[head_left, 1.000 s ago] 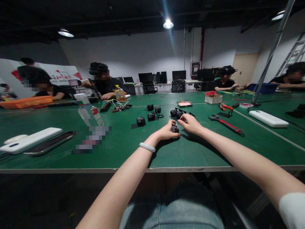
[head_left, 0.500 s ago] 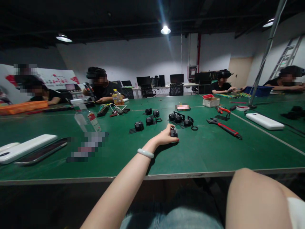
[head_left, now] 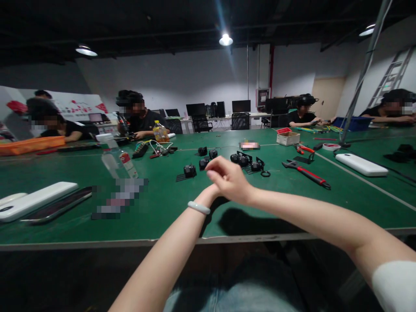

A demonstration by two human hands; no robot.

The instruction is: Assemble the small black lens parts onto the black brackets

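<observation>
My left hand, with a pale bangle at the wrist, rests low over the green table. Its fingers and whatever they hold are hidden behind my right hand. That hand crosses in front with fingers curved and the thumb slightly apart, and nothing shows between them. Just beyond its fingertips is a black part. Another black part on a slotted plate lies to the left. More black parts are grouped behind, beside a black ring.
An adjustable wrench and a white power bank lie right. Left are a clear bottle, a phone and a white device. A small box stands farther back. Several people sit around the table.
My right arm has come in from the right, and its hand now covers my left fingers. The small black part seen in my left hand is now hidden. My left forearm has barely moved.
</observation>
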